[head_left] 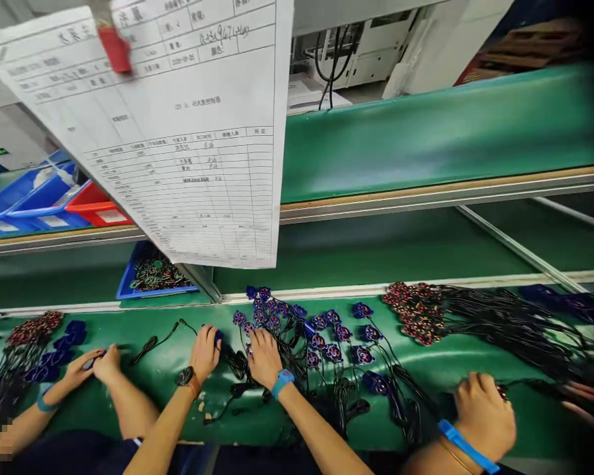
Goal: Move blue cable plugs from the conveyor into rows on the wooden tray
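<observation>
My left hand [205, 356], with a dark watch on its wrist, is closed around a small dark blue plastic part [218, 336], mostly hidden by the fingers. Close by on the right, my right hand [266, 358], wearing a blue wristband, reaches down over the near edge of a cluster of blue round housings [272, 306]. Its fingers are slightly apart, and a housing [249, 350] shows beside the thumb. Black cables [235, 363] lie between my hands. More blue housings with coloured wires inside [332, 352] spread to the right, trailing cables toward me.
Co-workers' hands work at left [99, 363] and right [485, 412]. A hanging paper form [218, 198] covers the upper left. Behind stand a blue tray [123, 287] of small parts and a green shelf [445, 138]. Red-black round parts on cables [416, 310] lie right.
</observation>
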